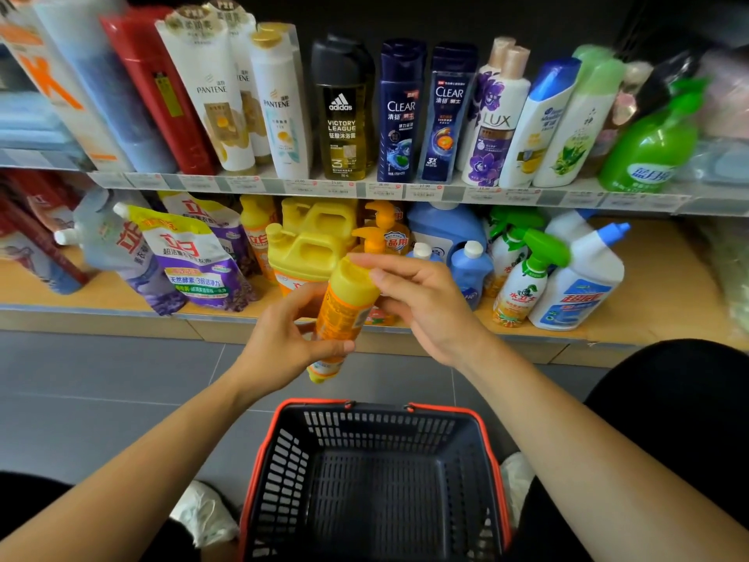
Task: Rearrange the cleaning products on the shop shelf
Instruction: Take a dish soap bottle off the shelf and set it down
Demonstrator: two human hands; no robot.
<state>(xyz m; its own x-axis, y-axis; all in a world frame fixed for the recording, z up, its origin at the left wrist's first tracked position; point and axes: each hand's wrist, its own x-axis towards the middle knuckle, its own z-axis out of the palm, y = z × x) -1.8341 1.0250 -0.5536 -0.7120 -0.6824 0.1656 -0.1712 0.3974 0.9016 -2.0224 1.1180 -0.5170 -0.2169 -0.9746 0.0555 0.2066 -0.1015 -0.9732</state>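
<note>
An orange bottle with a yellow cap [344, 314] is held tilted in front of the lower shelf [656, 277]. My left hand [283, 338] grips its lower body, thumb across the front. My right hand [421, 302] is at the cap end, fingers lightly curved, fingertips touching the yellow cap. Behind the bottle stand yellow jugs [308, 253], an orange pump bottle [385, 233], blue bottles [446, 233] and purple detergent pouches [190, 261].
A dark shopping basket with a red rim [263, 460] sits on the grey floor below my hands, nothing in it. The upper shelf holds several shampoo bottles [344, 111]. White spray and cleaner bottles [567, 277] stand at the lower right. Bare shelf board lies right of them.
</note>
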